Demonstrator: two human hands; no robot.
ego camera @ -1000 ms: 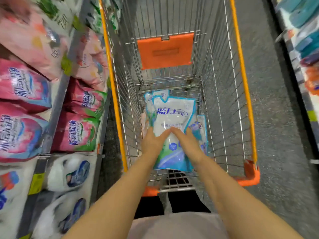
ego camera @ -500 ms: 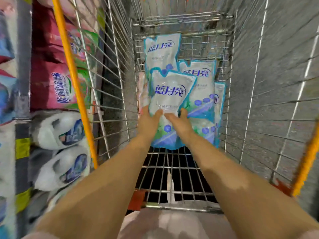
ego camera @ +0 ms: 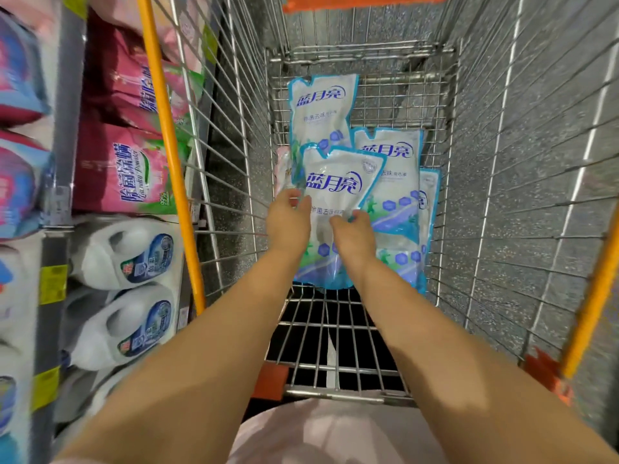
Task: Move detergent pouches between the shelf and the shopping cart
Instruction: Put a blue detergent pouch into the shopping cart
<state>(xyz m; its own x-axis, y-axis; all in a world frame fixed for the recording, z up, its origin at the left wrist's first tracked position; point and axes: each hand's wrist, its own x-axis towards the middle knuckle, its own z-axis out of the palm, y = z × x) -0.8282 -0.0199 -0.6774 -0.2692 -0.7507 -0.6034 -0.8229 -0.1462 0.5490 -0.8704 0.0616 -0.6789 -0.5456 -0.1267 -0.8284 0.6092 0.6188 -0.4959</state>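
Several white-and-blue detergent pouches lie in the wire shopping cart (ego camera: 335,324). The top pouch (ego camera: 338,182) rests tilted on the pile, over a far pouch (ego camera: 321,108) and a right pouch (ego camera: 393,192). My left hand (ego camera: 289,222) holds the top pouch's left edge with curled fingers. My right hand (ego camera: 353,236) grips its lower middle, fingers curled on the front. Both arms reach deep into the cart. The pouch's lower part is partly hidden behind my hands.
The cart's orange rim (ego camera: 164,128) runs close along the shelf on the left. That shelf holds pink detergent bags (ego camera: 124,172) and white bottles (ego camera: 127,252) below them. An orange flap (ego camera: 361,1) sits at the cart's far end. Grey speckled floor (ego camera: 536,162) shows through the wire.
Both hands have carried the top pouch down and forward into the cart, and it now lies on the other pouches. My head has leaned closer over the cart.
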